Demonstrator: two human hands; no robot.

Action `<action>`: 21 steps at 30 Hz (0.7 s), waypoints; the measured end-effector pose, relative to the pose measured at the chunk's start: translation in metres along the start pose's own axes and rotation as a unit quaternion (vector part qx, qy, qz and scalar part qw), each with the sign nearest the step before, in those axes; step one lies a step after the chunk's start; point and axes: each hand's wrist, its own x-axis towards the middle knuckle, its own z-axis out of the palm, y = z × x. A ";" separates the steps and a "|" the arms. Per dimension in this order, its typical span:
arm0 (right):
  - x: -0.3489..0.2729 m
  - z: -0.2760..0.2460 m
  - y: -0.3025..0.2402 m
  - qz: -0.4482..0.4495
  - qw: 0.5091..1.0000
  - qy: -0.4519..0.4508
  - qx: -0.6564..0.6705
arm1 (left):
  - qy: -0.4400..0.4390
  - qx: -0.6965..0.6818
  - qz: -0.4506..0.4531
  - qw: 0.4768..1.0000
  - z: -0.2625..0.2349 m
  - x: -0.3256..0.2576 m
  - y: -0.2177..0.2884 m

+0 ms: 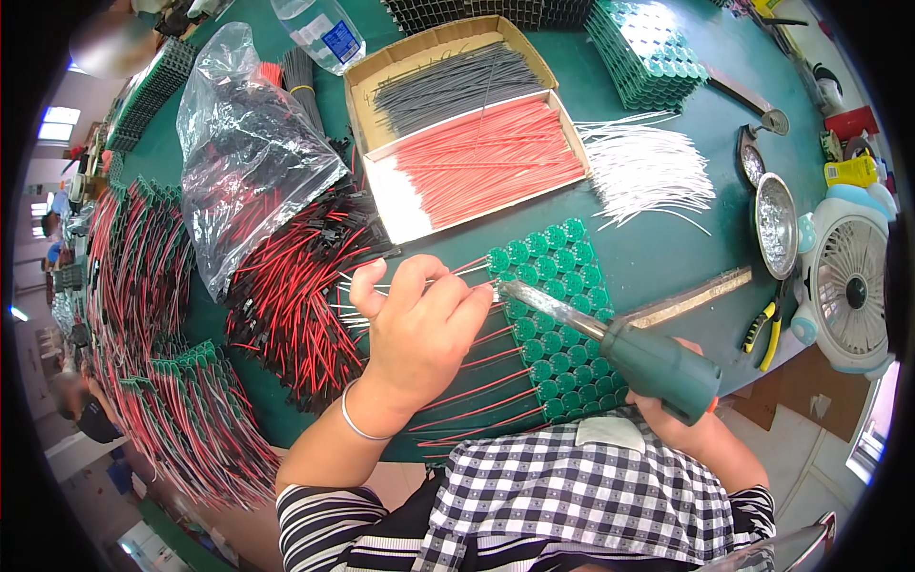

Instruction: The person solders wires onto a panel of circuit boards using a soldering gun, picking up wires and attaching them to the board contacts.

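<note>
A panel of round green circuit boards [558, 334] lies in front of me, with red and dark wires [486, 381] running out from its left side. My left hand [419, 329] is closed at the panel's upper left edge, its fingertips pinched close to the boards. White wires [355, 313] stick out of it on the left, and their ends inside the fingers are hidden. Gripped in my right hand [672, 415] is a soldering iron [658, 367] with a green handle. Its metal tip meets the panel's edge right beside my left fingertips.
Cardboard box [386, 195] of black and red wires stands behind the panel, white wires [658, 172] beside it. Leftward are a plastic bag [243, 143], red-black wires [295, 296] and wired boards [143, 257]. Rightward are a wooden strip [691, 297], metal dish [777, 229], cutters [762, 336], fan [853, 286].
</note>
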 end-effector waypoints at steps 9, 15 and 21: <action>-0.011 0.003 0.005 0.150 0.964 0.118 0.186 | 0.002 0.005 0.007 1.000 0.003 0.004 0.000; -0.018 0.007 0.013 0.088 0.972 0.122 0.181 | 0.009 -0.009 0.000 1.000 0.001 0.005 -0.001; -0.024 0.005 0.024 0.058 0.992 0.061 0.099 | -0.027 -0.026 -0.022 0.999 -0.012 0.007 0.008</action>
